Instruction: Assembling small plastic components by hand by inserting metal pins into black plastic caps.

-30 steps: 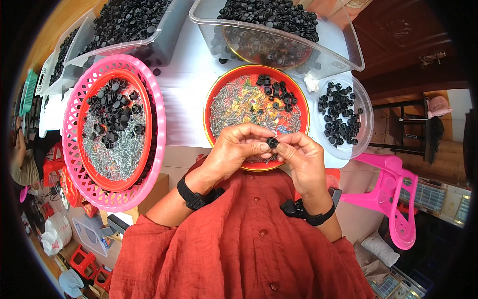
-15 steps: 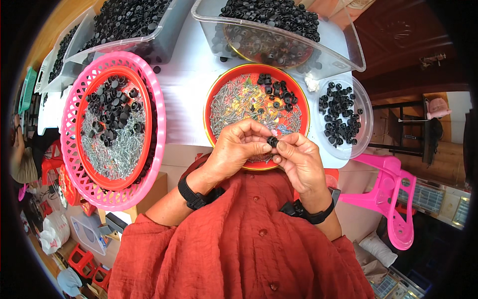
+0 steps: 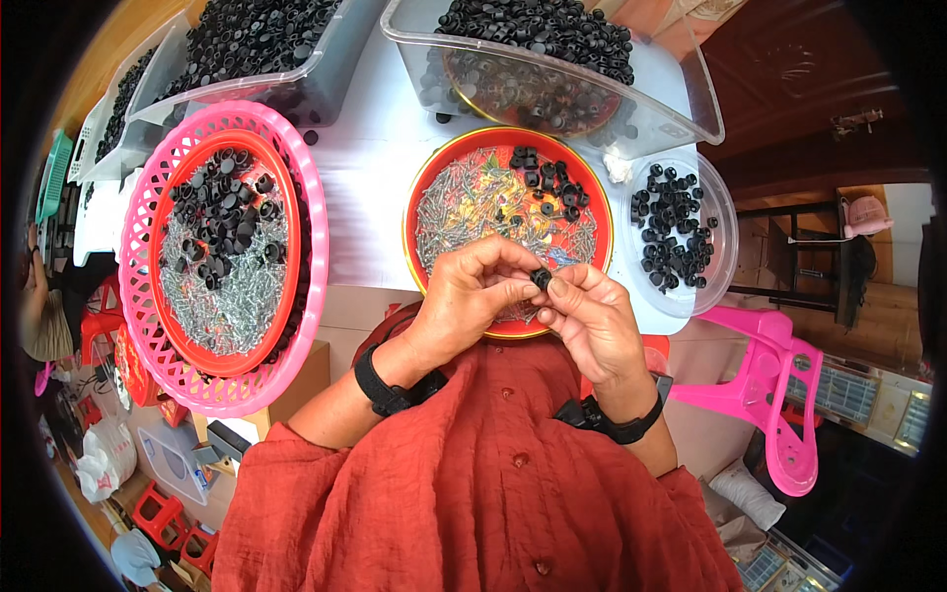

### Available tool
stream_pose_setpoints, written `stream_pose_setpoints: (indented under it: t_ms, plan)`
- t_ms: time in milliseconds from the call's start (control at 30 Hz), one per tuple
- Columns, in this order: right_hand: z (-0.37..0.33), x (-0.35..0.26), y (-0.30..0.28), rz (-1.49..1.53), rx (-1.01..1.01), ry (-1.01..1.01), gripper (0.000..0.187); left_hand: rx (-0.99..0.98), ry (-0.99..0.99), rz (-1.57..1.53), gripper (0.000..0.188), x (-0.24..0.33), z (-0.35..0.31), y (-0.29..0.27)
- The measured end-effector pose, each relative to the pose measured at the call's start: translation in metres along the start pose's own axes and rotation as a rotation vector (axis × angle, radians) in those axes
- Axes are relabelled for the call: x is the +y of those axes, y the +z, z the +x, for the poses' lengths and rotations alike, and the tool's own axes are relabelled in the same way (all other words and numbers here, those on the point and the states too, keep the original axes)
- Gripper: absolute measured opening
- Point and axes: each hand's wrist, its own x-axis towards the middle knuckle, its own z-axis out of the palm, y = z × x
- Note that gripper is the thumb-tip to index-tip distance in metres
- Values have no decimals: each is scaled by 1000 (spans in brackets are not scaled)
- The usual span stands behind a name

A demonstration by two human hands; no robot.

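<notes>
Between the fingertips of my two hands is a small black plastic part (image 3: 541,279). My left hand (image 3: 481,291) pinches it from the left, and my right hand (image 3: 590,314) grips it from the right with thumb and index finger. Both hands are over the near edge of a round red tray (image 3: 412,212) with a gold rim. Loose silver screws (image 3: 454,207) cover much of that tray's patterned bottom. Several black plastic parts (image 3: 552,183) lie at its far right. Whether a screw sits inside the held part is hidden by my fingers.
To the left, a pink lattice basket (image 3: 141,247) carries a red tray of screws and black caps. A clear round tub (image 3: 728,237) with black parts stands at right. Two clear bins (image 3: 340,59), (image 3: 691,109) of black pieces stand behind. A pink stool (image 3: 760,345) is at right.
The black part has tilted slightly between my fingertips. Both hands stay in nearly the same place over the tray.
</notes>
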Motion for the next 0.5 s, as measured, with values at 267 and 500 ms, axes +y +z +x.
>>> stream_pose_setpoints:
  t_ms: [267,500]
  plan:
    - [0,3,3,-37,35,-52,7,-8,-20,-26,21,-1,1,-1]
    - [-2,4,11,-467,65,-358,13,-56,-135,-177,24,2,1,-4]
